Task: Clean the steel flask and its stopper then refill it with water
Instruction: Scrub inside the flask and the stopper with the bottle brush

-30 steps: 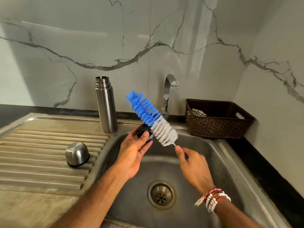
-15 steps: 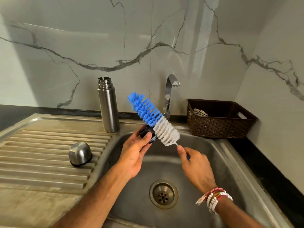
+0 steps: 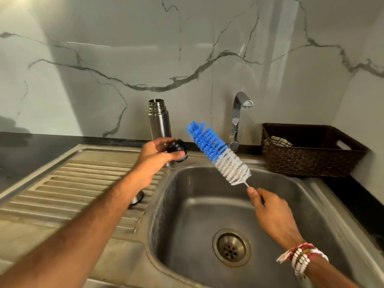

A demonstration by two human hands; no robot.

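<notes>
The steel flask stands upright and uncapped at the back of the drainboard, just behind my left hand. That hand grips the black stopper in front of the flask's lower body. My right hand holds the thin handle of a bottle brush with blue and white bristles, which points up and left over the sink basin. The brush and the stopper are apart. The flask's steel cup lid lies on the drainboard, mostly hidden under my left forearm.
A steel tap rises behind the basin with no water running. A dark woven basket holding a checked cloth sits at the right on the black counter. The drain is at the basin's bottom. The ribbed drainboard spreads left.
My left hand has carried the stopper left and away from the brush, toward the flask. The brush stays over the basin in my right hand.
</notes>
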